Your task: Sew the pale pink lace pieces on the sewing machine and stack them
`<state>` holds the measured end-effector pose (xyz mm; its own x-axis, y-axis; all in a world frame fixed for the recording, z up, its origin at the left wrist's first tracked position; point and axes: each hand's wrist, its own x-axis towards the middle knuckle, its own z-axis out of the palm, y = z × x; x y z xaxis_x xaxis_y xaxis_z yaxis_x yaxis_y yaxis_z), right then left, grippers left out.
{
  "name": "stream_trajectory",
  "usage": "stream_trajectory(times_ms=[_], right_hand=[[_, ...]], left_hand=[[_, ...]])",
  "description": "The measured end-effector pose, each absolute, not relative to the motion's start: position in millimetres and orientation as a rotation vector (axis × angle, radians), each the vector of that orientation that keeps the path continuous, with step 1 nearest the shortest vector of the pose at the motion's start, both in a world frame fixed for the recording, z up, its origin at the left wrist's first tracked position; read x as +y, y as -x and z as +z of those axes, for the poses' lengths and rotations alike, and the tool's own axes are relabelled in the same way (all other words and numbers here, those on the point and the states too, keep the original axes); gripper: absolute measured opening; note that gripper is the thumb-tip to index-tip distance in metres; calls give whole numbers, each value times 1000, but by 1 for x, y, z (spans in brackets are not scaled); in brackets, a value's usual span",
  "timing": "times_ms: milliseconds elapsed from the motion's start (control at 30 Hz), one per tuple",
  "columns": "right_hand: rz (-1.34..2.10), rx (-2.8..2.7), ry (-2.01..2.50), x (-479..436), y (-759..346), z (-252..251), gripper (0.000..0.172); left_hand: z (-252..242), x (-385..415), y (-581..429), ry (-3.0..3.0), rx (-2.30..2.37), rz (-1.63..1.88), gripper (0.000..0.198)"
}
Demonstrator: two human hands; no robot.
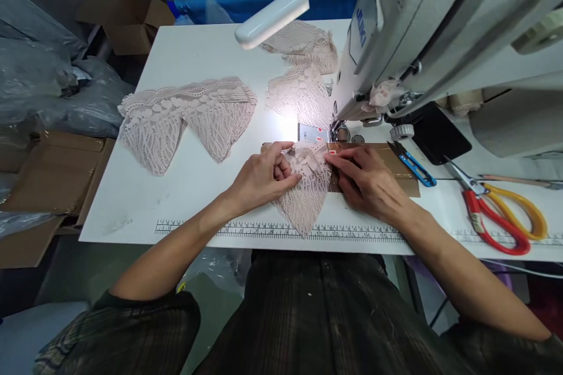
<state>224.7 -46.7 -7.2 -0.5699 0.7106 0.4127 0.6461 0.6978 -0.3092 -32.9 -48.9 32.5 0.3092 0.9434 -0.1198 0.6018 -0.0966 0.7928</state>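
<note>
Centrally, just below the sewing machine (396, 41), the lace piece (305, 193) lies on the white surface (185, 199), its lower tip over the printed ruler (272, 228). The left hand (264, 179) is curled, pinching the lace's top edge; its fingertips are folded under and hidden. The right hand (367, 179) presses flat on the lace's right edge and a brown card (398, 167) beneath it. The needle area is washed out by lamp (272, 14) glare. More lace (189, 117) lies at left; scissors (497, 211) and snips (413, 164) at right.
</note>
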Motion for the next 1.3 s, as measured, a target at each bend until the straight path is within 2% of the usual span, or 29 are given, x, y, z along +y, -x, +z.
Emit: stream_trajectory(times_ms=[267,1000,1100,1300], right_hand=[[108,-2461,1161,-41,-221,-1,44],[-27,-2415,1202,-39,-210,-9,38],[73,-2373,1186,-39,-213,-7,39],[533,-2178,1214,-32,-235,7,36]], left_hand=[[33,-50,34,-1790,1312,581,52],[33,-46,37,-1742,1305,577,54],[33,-45,37,-1738,1314,568,55],[29,-44,37,-1721,1323,582,55]])
